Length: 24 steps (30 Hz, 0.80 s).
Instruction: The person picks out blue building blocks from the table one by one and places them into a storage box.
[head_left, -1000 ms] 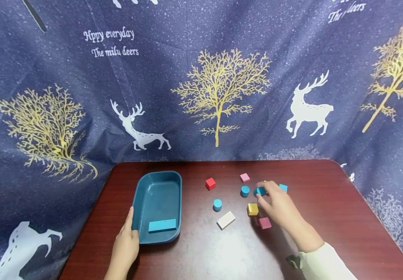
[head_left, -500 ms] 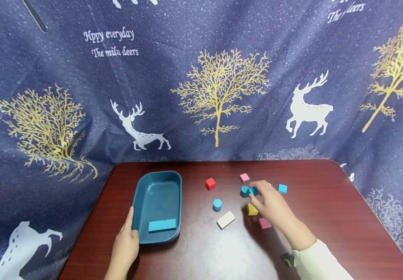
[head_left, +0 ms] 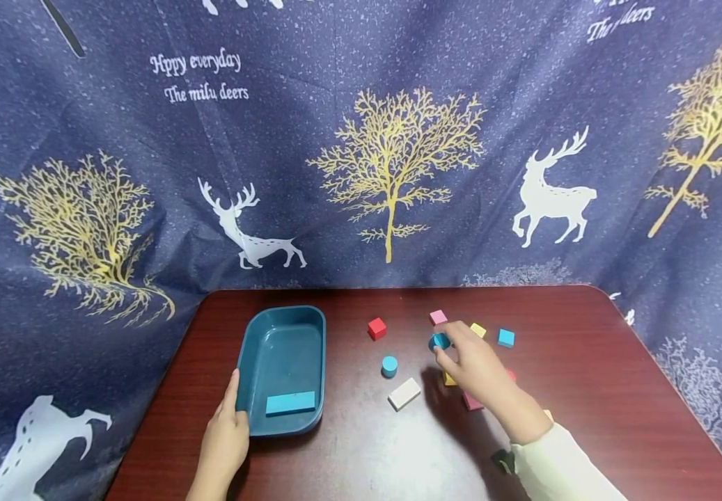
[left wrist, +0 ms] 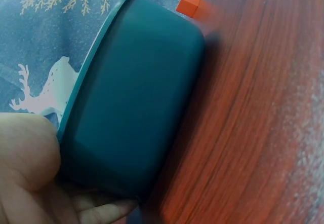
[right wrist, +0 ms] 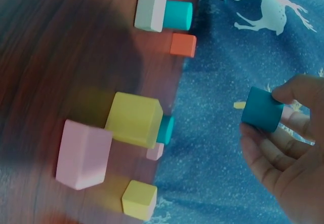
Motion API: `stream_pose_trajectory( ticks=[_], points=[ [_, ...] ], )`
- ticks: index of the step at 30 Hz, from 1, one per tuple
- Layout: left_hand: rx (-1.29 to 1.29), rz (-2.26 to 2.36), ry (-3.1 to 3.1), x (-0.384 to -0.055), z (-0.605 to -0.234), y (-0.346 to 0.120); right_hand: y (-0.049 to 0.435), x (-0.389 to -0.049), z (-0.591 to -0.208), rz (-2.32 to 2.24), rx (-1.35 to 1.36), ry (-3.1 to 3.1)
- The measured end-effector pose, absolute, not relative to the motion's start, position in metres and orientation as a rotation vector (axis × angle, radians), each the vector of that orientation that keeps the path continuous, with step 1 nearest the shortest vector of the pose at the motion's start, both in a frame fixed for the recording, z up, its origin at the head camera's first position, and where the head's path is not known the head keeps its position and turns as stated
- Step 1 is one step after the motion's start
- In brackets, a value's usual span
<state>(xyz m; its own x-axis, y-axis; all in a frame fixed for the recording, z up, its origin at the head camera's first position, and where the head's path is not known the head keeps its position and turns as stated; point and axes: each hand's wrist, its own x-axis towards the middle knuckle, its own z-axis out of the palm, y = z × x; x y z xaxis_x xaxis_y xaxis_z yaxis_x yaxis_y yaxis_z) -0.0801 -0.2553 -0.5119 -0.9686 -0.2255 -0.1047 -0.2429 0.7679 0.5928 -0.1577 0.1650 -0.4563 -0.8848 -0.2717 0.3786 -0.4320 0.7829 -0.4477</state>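
Observation:
A dark teal plastic basin (head_left: 292, 351) stands at the left of the table, with a flat light-blue block (head_left: 290, 403) lying inside its near end. My left hand (head_left: 225, 435) grips the basin's left side near the front; the left wrist view has its fingers at the basin's lower end. Between thumb and fingers, my right hand (head_left: 480, 376) pinches a blue cylinder (right wrist: 262, 109) above the table. Another blue cylinder (right wrist: 165, 130) stands behind a yellow cube (right wrist: 134, 120) in the right wrist view; the held one covers it in the head view.
Left of the right hand are a white block (head_left: 404, 394), a blue cylinder (head_left: 389, 367) and a red cube (head_left: 377, 329). Around that hand lie a pink block (head_left: 438, 317), a yellow block (head_left: 477, 330), a blue cube (head_left: 506, 338) and a dark pink block (head_left: 472, 401). A printed cloth hangs behind the table.
My right hand has moved left with the blue cylinder, uncovering the yellow block and blue cube and passing in front of the standing blue cylinder. The left hand and basin have stayed put.

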Motion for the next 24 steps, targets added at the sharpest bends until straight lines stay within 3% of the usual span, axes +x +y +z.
stream_pose_trajectory(
  ticks=[24],
  points=[
    [-0.391,0.986,2.938,-0.080,-0.512,-0.255,0.126,-0.160,-0.455,0.821,0.630,-2.704]
  ],
)
